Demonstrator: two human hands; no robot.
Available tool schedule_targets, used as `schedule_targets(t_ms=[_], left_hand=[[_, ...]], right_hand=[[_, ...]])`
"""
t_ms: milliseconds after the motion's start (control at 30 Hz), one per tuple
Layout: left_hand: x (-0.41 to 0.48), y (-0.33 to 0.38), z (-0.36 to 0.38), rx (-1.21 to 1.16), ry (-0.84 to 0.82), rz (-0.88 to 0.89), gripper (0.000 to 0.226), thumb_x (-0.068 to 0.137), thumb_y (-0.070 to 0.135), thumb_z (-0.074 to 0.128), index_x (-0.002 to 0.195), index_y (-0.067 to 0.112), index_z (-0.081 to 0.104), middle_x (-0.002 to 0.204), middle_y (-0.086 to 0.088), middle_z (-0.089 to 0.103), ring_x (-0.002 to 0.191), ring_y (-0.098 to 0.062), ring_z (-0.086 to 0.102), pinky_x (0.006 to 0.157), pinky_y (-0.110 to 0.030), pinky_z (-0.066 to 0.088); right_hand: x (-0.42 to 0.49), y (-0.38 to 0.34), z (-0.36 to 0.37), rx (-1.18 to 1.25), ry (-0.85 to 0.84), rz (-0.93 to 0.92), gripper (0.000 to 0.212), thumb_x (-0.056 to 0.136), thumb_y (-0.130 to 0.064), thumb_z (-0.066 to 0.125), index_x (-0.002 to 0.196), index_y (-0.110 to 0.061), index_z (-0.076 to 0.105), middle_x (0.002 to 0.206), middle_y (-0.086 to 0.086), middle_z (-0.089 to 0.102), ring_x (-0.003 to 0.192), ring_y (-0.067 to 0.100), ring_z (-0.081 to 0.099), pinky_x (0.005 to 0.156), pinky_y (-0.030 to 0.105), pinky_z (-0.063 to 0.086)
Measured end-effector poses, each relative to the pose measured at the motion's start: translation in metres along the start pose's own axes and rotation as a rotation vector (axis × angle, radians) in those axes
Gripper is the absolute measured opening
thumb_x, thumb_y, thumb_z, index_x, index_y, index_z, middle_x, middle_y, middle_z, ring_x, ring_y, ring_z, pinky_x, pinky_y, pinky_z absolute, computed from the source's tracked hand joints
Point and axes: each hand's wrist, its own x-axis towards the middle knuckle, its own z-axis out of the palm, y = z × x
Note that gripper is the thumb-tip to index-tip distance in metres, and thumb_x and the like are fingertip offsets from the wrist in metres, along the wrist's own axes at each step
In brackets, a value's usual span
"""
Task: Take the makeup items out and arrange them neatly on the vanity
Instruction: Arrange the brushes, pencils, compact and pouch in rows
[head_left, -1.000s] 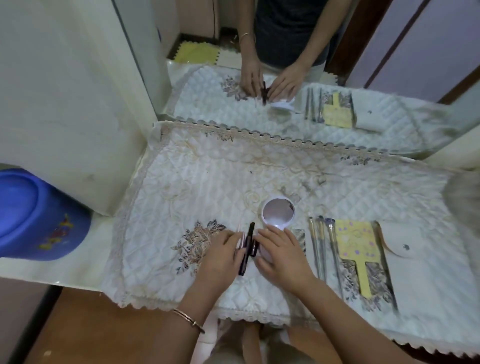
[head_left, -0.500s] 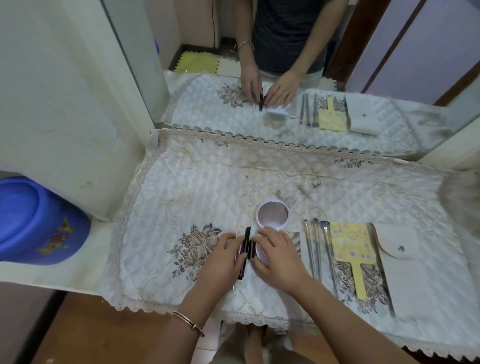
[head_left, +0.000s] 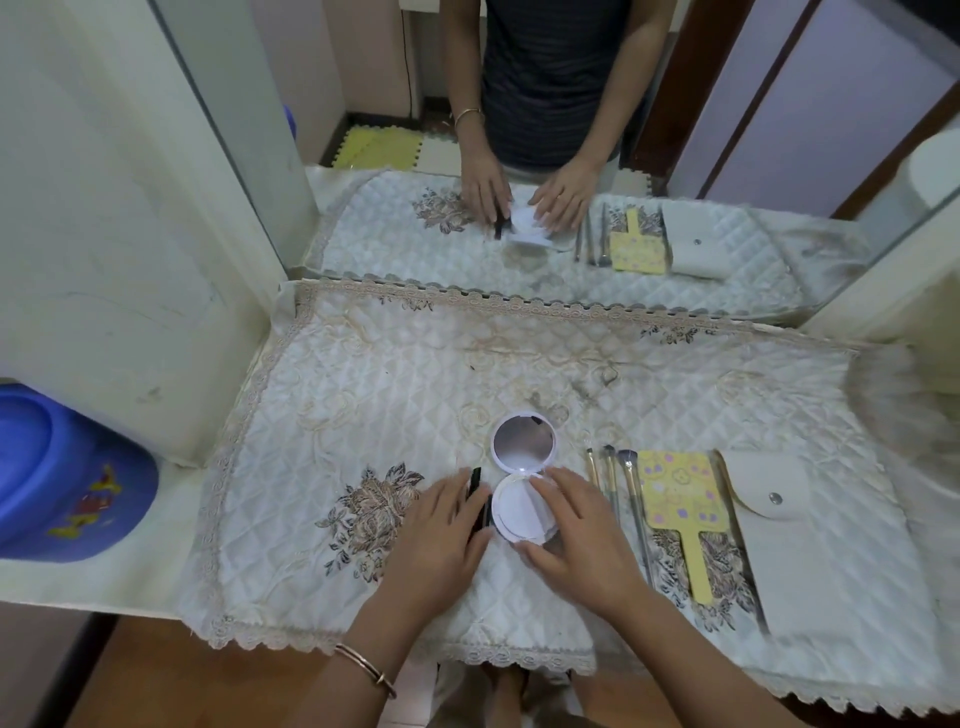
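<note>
An open white compact lies on the quilted vanity cloth (head_left: 363, 395), its mirror lid (head_left: 523, 449) tipped back and its base (head_left: 517, 512) in front. My right hand (head_left: 576, 535) rests on the base's right side with thumb and fingers spread around its rim. Two black makeup sticks (head_left: 475, 480) lie just left of the compact, and the straight fingers of my left hand (head_left: 436, 540) lie over them. Right of the compact are several makeup brushes (head_left: 635, 493), a yellow hand mirror (head_left: 678, 493) and a white pouch (head_left: 774, 514), side by side.
The wall mirror (head_left: 571, 130) stands along the back edge of the vanity and reflects the layout. A blue plastic bin (head_left: 62, 483) sits off the vanity's left side. A white wall panel (head_left: 130, 234) borders the left. The cloth's lace edge hangs over the front.
My right hand has slid right off the black sticks, uncovering the compact's base. My left hand now lies flatter over the sticks. The view has shifted slightly.
</note>
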Motion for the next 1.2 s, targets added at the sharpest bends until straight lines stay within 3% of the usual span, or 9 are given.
schedule_targets(t_ms=[133,233,367,467,633,800,900,1000,1200], left_hand=[[0.007,0.010,0.010,0.032,-0.127,0.087,0.057,0.095,0.045,0.031,0.145,0.021,0.017,0.157,-0.001,0.008,0.145,-0.017,-0.002,0.118,-0.034,0.004],[0.016,0.023,0.017,0.064,-0.172,0.095,0.062,0.093,0.051,0.029,0.145,0.023,0.011,0.158,0.001,-0.002,0.144,-0.015,-0.010,0.114,-0.031,-0.010],[0.022,0.037,0.016,0.209,-0.159,0.126,0.059,0.086,0.049,0.051,0.135,0.018,0.041,0.150,-0.009,0.032,0.138,-0.030,0.032,0.110,-0.049,0.029],[0.022,0.034,0.022,0.169,-0.200,0.109,0.059,0.093,0.047,0.035,0.144,0.022,0.019,0.158,-0.004,0.006,0.145,-0.023,0.003,0.118,-0.044,0.005],[0.021,0.033,0.022,0.138,-0.250,0.078,0.059,0.095,0.048,0.026,0.146,0.024,0.007,0.158,-0.001,-0.008,0.145,-0.019,-0.010,0.118,-0.039,-0.004],[0.020,0.046,0.020,0.105,-0.155,0.085,0.059,0.094,0.046,0.032,0.144,0.021,0.017,0.158,-0.003,0.000,0.145,-0.021,-0.007,0.114,-0.034,-0.012],[0.024,0.061,0.025,0.173,-0.133,0.200,0.059,0.092,0.045,0.036,0.144,0.022,0.020,0.156,-0.001,0.000,0.141,-0.021,-0.013,0.112,-0.042,-0.012],[0.028,0.071,0.035,0.205,-0.237,0.210,0.063,0.092,0.050,0.032,0.145,0.027,0.007,0.150,0.007,-0.018,0.137,-0.016,-0.026,0.109,-0.037,-0.021],[0.031,0.076,0.040,0.254,-0.309,0.166,0.065,0.092,0.055,0.024,0.146,0.026,0.002,0.157,0.004,-0.006,0.130,-0.009,-0.031,0.109,-0.038,-0.021]], right_hand=[[-0.010,0.015,-0.007,0.004,0.021,0.126,0.060,0.081,-0.040,0.063,0.132,-0.015,0.045,0.144,0.009,0.042,0.133,0.026,0.038,0.111,0.045,0.032],[-0.018,0.029,-0.008,-0.015,-0.006,0.199,0.057,0.092,-0.039,0.047,0.141,-0.016,0.030,0.151,0.006,0.030,0.141,0.021,0.024,0.117,0.042,0.021],[-0.033,0.042,-0.004,-0.047,-0.135,0.254,0.054,0.097,-0.039,0.030,0.145,-0.022,0.014,0.157,-0.003,0.014,0.145,0.013,0.006,0.118,0.034,0.005],[-0.037,0.043,0.001,-0.061,-0.170,0.253,0.052,0.097,-0.039,0.024,0.146,-0.025,0.010,0.157,-0.008,0.008,0.144,0.008,0.002,0.117,0.031,-0.002],[-0.034,0.041,0.004,-0.025,-0.162,0.237,0.052,0.098,-0.037,0.025,0.146,-0.020,0.013,0.157,-0.004,0.011,0.145,0.010,0.005,0.118,0.031,0.003],[-0.040,0.050,-0.003,-0.031,-0.085,0.269,0.051,0.097,-0.036,0.026,0.145,-0.024,0.015,0.157,-0.005,0.014,0.145,0.011,0.005,0.118,0.032,0.005],[-0.046,0.064,-0.007,-0.044,-0.098,0.287,0.049,0.098,-0.035,0.024,0.145,-0.025,0.016,0.157,-0.005,0.012,0.145,0.011,0.002,0.117,0.029,0.001],[-0.050,0.074,-0.007,-0.061,-0.159,0.279,0.049,0.098,-0.036,0.023,0.145,-0.025,0.014,0.158,-0.007,0.006,0.145,0.010,-0.001,0.115,0.028,-0.003],[-0.046,0.069,-0.005,-0.028,-0.169,0.297,0.052,0.097,-0.036,0.023,0.146,-0.020,0.010,0.158,-0.004,0.006,0.145,0.010,0.001,0.117,0.030,0.000]])
